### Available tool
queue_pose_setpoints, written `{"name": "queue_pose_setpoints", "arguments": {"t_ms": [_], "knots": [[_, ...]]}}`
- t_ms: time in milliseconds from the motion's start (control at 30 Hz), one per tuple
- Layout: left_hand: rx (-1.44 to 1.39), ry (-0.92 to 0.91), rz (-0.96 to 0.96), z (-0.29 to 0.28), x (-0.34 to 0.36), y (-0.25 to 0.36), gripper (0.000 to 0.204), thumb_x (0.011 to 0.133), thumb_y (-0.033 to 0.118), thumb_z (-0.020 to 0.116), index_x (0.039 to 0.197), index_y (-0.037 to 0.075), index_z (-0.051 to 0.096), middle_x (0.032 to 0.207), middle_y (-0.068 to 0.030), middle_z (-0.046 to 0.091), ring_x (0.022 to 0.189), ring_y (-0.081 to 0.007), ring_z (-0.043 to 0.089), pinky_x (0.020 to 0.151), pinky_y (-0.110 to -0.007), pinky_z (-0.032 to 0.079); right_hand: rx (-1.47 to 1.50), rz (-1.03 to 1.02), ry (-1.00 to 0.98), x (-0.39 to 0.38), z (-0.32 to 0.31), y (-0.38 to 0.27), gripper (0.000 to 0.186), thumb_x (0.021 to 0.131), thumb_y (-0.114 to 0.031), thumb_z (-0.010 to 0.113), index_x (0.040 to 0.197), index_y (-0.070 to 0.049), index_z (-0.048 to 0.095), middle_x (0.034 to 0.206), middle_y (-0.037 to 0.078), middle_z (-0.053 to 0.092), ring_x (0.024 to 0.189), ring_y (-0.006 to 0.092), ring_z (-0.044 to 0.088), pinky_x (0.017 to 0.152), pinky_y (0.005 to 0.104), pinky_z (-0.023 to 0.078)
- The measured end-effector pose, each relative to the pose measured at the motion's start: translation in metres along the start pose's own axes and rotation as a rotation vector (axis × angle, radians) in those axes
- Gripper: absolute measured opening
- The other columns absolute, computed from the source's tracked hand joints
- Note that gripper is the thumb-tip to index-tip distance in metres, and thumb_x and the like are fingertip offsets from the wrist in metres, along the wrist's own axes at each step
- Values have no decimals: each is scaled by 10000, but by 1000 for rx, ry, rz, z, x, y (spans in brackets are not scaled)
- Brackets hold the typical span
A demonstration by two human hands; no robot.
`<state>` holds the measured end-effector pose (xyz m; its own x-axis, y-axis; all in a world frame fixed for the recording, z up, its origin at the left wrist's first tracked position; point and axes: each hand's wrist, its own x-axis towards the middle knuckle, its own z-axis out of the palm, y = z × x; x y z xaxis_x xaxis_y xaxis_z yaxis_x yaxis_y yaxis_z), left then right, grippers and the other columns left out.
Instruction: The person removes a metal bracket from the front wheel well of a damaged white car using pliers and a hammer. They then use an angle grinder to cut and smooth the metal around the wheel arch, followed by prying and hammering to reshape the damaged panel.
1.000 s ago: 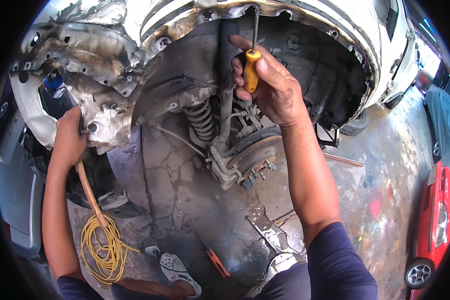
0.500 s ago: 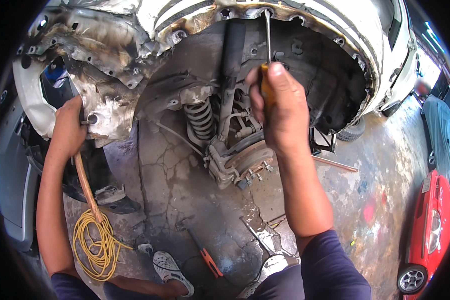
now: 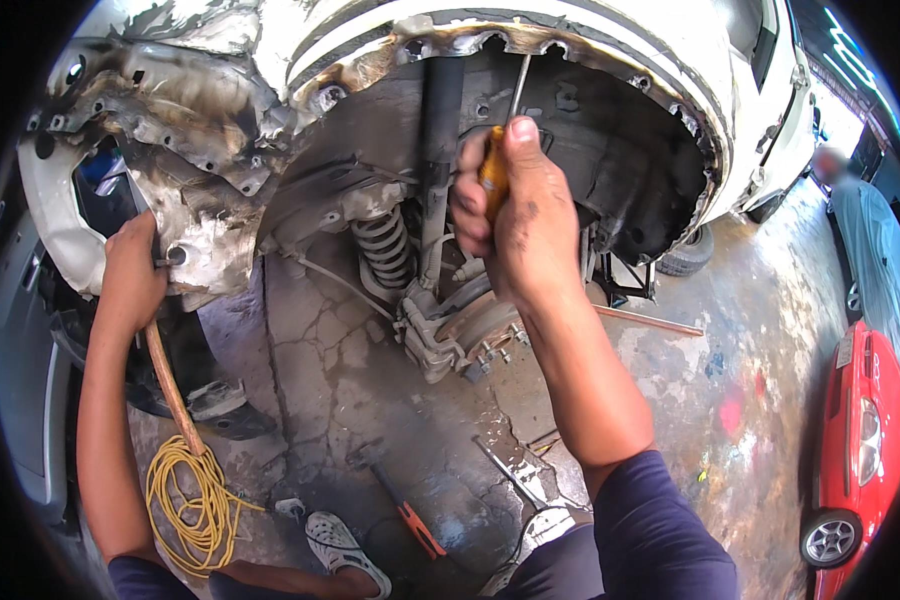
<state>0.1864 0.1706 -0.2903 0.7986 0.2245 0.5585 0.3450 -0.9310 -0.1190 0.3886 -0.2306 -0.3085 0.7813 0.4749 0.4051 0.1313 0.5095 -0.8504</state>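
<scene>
My right hand (image 3: 525, 205) is wrapped round the yellow handle of a screwdriver (image 3: 494, 172). Its metal shaft points up, with the tip at the ragged, notched lip of a white car's wheel arch (image 3: 440, 42); whether it touches cannot be told. At the left, my left hand (image 3: 133, 262) is closed round a wooden-handled tool (image 3: 170, 390), right beside a scorched, bare-metal front panel (image 3: 195, 215). The handle slants down below the fist. A greyish part shows above it, but the tool's head cannot be made out.
Inside the arch are a coil spring (image 3: 382, 248), a damper (image 3: 440, 110) and a wheel hub (image 3: 485, 325). A yellow coiled rope (image 3: 192, 500), a hammer with an orange grip (image 3: 420, 530) and a metal bar (image 3: 650, 320) lie on the cracked floor. A red car (image 3: 860, 430) stands at right.
The screwdriver's tip has shifted right along the arch lip, and its shaft leans more to the right. My left hand keeps its grip. The whole view has shifted slightly.
</scene>
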Motion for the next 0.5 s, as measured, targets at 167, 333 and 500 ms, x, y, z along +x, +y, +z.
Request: {"name": "queue_pose_setpoints", "arguments": {"t_ms": [167,333,500], "knots": [[14,8,14,0,1,-2,482,766,-87,629,1246,-42,613,1237,-301,679,1233,-529,590,1060,-552,470,58,82,38,-19,4,-24,595,1111,-641,495,1020,-71,636,683,-14,497,553,95,431,511,265,348],[-10,-6,-13,6,10,4,455,774,-98,621,1225,-41,631,1223,-307,692,1210,-532,608,1043,-548,482,-374,-381,117,32,-23,10,599,1144,-586,453,946,-51,636,690,-3,518,568,113,483,519,273,377],[-16,23,10,-2,-3,0,443,779,-93,625,1219,-41,632,1206,-301,696,1205,-530,610,1041,-550,477,94,256,23,-34,10,-54,548,1136,-565,502,1028,-39,608,717,-7,476,560,93,420,481,253,310]]}}
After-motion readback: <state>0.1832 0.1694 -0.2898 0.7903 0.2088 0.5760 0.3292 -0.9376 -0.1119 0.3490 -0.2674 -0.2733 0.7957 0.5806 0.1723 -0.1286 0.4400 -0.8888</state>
